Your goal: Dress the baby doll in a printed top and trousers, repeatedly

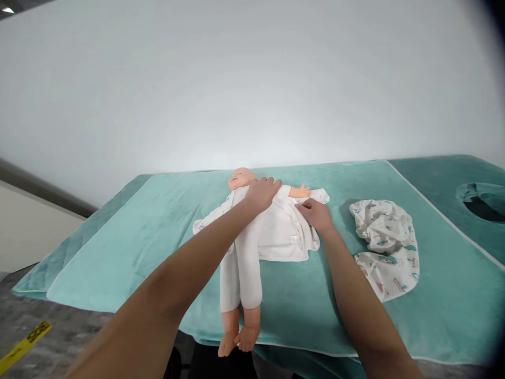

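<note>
A baby doll (240, 179) lies on its back on a teal towel (158, 231), head toward the wall, bare feet over the near edge. It wears white trousers and an open white wrap top (282, 231). My left hand (261, 192) lies flat on the doll's upper chest, fingers stretched toward its right shoulder. My right hand (314, 215) pinches the top's loose flap just below the doll's bare arm (300, 191).
A crumpled white patterned cloth (384, 245) lies on the towel to the right of the doll. The padded table (434, 173) has a face hole (483, 202) at far right. A plain wall rises behind. Yellow tape (23, 347) marks the floor at lower left.
</note>
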